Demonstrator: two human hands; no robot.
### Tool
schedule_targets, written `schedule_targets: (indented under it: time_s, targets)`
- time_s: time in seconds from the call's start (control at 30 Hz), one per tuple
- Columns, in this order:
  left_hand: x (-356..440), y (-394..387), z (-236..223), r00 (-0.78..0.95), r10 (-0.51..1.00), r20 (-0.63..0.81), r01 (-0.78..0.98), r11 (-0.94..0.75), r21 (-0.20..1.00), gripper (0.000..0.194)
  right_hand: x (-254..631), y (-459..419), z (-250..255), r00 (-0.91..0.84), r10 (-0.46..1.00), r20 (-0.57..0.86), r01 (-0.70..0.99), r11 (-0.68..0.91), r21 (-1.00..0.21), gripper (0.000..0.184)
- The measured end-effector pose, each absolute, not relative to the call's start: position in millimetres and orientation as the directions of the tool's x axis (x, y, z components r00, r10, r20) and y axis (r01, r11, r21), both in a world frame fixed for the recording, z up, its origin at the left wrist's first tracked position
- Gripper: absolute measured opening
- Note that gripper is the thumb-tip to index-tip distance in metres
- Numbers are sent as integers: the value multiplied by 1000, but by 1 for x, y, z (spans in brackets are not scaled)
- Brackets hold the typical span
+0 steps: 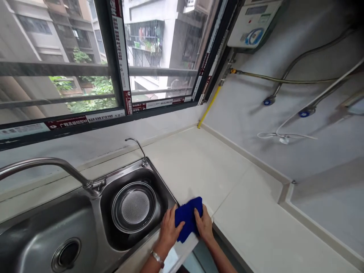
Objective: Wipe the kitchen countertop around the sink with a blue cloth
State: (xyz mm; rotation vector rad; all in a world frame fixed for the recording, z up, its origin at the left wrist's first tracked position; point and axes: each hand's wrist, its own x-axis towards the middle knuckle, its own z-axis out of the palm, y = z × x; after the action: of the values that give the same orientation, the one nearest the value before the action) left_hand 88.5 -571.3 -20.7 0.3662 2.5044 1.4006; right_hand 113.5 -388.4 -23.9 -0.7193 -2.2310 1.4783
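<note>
Your left hand point(168, 230) and right hand point(205, 224), fingers part-closed, pinch a blue, apparently folded fabric cloth point(188, 219) by opposite sides near the front edge of the smooth white countertop point(187, 167).

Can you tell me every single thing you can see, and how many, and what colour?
Cloth: 1, bright blue, between the hands
Sink: 1 with two basins, silver, lower left
Round dish-like item: 1, see-through and silvery, right basin
Drain: 1, silver and dark, left basin
Taps: 2, silver, behind the basins
Counter: 1, cream, around the sink
Window: 1, dark frame, upper left
Buildings: several, grey and white, outside
Plants: several, green, outside
Wall box: 1, white, upper right
Yellow pipe: 1, yellow, corner
Valves: 2, blue knobs, right wall
Hoses: at least two, metallic, right wall
Cord: 1, white, right wall
Bracelet: 1, silver, left wrist
Left hand, right hand: 2, bare, holding the cloth
</note>
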Motion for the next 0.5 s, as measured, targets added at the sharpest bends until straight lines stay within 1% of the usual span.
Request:
schedule_targets:
  time_s: [0.03, 0.07, 0.1, 0.13, 0.17, 0.2, 0.27, 0.33, 0.4, 0.47, 0.5]
  targets:
    - [88, -575, -17, -941, 319, -112, 61, 485, 872, 57, 113, -389, -19, -787, 608, -103, 230, 134, -964, 48]
    - [88, -580, -12, -942, 308, -132, 26, 461, 887, 50, 111, -388, -13, -782, 578, -234, 243, -63, -968, 45]
    - [88, -585, -9, -941, 301, -155, -9, 436, 900, 42, 108, -388, -5, -786, 511, -348, 253, -248, -935, 42]
    - [87, -591, -6, -938, 294, -183, -48, 411, 910, 37, 103, -389, 2, -795, 425, -433, 263, -402, -877, 41]
    - [87, -597, -4, -934, 286, -215, -93, 385, 918, 35, 99, -391, 10, -803, 335, -492, 279, -519, -808, 40]
    - [87, -604, -2, -927, 278, -251, -142, 358, 923, 36, 94, -393, 18, -807, 255, -533, 300, -601, -741, 39]
    - [85, -619, 2, -909, 258, -327, -248, 297, 922, 46, 85, -402, 31, -800, 133, -585, 349, -690, -634, 37]
    - [85, -636, 9, -890, 236, -389, -335, 238, 912, 57, 76, -414, 41, -786, 45, -616, 398, -726, -561, 34]
    - [87, -654, 21, -871, 203, -448, -434, 110, 894, 62, 68, -425, 49, -783, 0, -623, 426, -730, -535, 32]
    - [94, -671, 36, -854, 173, -490, -510, -91, 855, 63, 62, -437, 57, -803, -46, -595, 445, -710, -545, 32]
    - [99, -678, 43, -855, 163, -492, -517, -188, 835, 64, 60, -443, 60, -814, -79, -575, 458, -695, -553, 33]
